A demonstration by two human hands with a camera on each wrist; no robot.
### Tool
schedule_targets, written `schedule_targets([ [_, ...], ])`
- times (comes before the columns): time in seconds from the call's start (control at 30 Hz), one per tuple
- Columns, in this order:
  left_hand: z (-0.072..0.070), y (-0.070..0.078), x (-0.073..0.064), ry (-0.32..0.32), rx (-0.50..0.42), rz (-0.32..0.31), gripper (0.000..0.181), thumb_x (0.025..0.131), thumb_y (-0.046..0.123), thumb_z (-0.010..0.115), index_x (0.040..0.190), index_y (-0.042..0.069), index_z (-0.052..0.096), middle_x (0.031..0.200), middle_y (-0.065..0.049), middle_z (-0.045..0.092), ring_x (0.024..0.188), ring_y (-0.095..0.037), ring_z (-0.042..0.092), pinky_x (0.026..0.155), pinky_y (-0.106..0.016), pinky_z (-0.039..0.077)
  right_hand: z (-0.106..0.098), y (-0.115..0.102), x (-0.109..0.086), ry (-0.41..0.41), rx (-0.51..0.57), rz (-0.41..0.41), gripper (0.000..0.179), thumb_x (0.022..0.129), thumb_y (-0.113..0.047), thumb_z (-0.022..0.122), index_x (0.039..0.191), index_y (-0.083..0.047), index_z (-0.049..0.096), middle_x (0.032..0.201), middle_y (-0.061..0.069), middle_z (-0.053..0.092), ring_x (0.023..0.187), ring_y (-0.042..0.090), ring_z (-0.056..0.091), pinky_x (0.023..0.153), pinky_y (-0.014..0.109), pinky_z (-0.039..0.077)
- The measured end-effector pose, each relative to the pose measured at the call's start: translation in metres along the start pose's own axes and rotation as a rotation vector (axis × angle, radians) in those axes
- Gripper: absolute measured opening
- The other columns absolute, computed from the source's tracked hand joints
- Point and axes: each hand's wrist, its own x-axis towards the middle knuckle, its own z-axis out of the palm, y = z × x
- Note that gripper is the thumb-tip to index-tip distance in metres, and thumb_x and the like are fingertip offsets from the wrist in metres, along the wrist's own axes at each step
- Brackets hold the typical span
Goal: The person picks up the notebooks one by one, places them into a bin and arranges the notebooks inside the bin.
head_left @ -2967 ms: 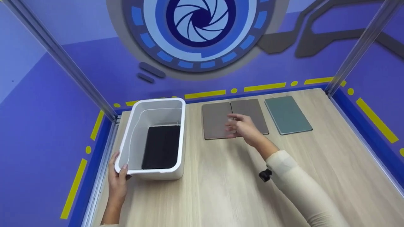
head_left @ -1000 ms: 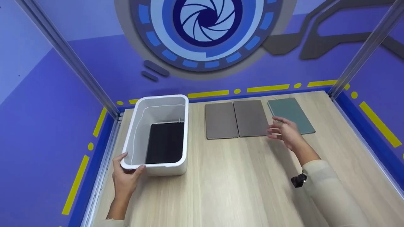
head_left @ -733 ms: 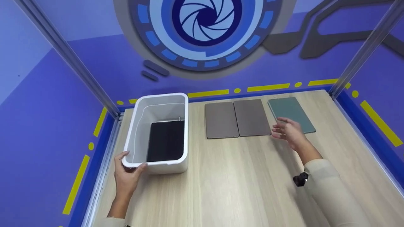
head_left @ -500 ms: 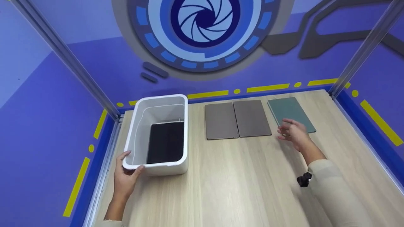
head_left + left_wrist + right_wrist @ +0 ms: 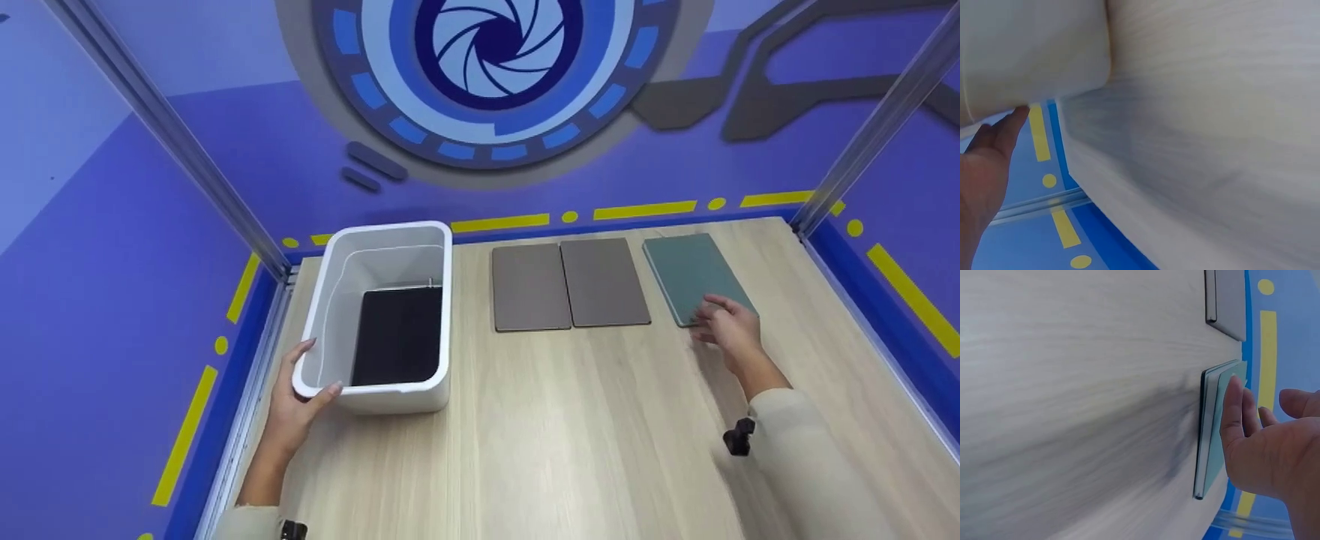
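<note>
At the near left corner of a white plastic bin [image 5: 382, 401], my left hand [image 5: 289, 416] grips the rim, thumb on the front side and fingers along the left side. A black flat rectangular thing [image 5: 397, 337] lies inside on the bin's floor. My right hand [image 5: 731, 334] hovers over the near edge of a green hardcover notebook [image 5: 686, 266], fingers loosely bent and holding nothing. In the right wrist view the green notebook [image 5: 1216, 439] shows its page edges, with the fingertips overlapping its cover. The left wrist view shows the bin's outer wall [image 5: 1033, 50] above my fingers.
Two brown-grey notebooks [image 5: 531, 289] lie side by side between the bin and the green notebook, on a light wooden table [image 5: 555, 420]. Blue panelled walls [image 5: 600, 165] with metal corner posts stand behind and on both sides.
My right hand has moved right, from over the brown-grey notebooks to the near edge of the green one. My left hand stays at the bin's corner, its grip slightly shifted.
</note>
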Motion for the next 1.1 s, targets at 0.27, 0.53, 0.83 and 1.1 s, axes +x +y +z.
schedule_targets([
  [0.27,-0.011,0.002,0.001,-0.05,0.005,-0.041,0.093,0.088,0.009,0.081,0.166,0.019,0.032,0.17,-0.011,0.032,0.14,-0.023,0.038,0.111,-0.033,0.031,-0.008,-0.004,0.011,0.109,0.127,0.075,0.055,0.109,-0.031,0.058,0.16,-0.012,0.047,0.126,-0.013,0.058,0.111,0.005,0.062,0.1,0.027,0.055],
  [0.53,-0.007,0.0,0.0,-0.06,-0.024,-0.059,0.092,0.089,0.008,0.08,0.166,0.02,0.031,0.169,-0.012,0.033,0.139,-0.023,0.04,0.105,-0.019,0.037,-0.022,0.001,0.017,0.132,0.034,0.099,0.061,0.111,-0.041,0.049,0.167,-0.019,0.038,0.176,0.008,0.032,0.151,0.031,0.045,0.126,0.046,0.037],
  [0.83,-0.006,0.002,0.004,-0.075,-0.004,-0.074,0.09,0.09,0.008,0.081,0.165,0.022,0.034,0.165,-0.012,0.038,0.133,-0.026,0.045,0.1,-0.019,0.043,-0.036,0.006,0.027,0.148,-0.259,0.059,0.077,0.11,-0.047,0.045,0.172,-0.012,0.016,0.179,0.023,0.011,0.164,0.048,0.018,0.13,0.061,0.027],
  [1.1,-0.01,0.004,0.004,-0.087,0.022,-0.078,0.087,0.091,0.011,0.082,0.164,0.025,0.038,0.167,-0.009,0.038,0.131,-0.025,0.045,0.097,-0.018,0.045,-0.039,0.009,0.035,0.114,-0.397,0.109,0.091,0.107,-0.056,0.048,0.173,-0.015,0.002,0.179,0.024,-0.002,0.164,0.054,0.003,0.129,0.07,0.017],
])
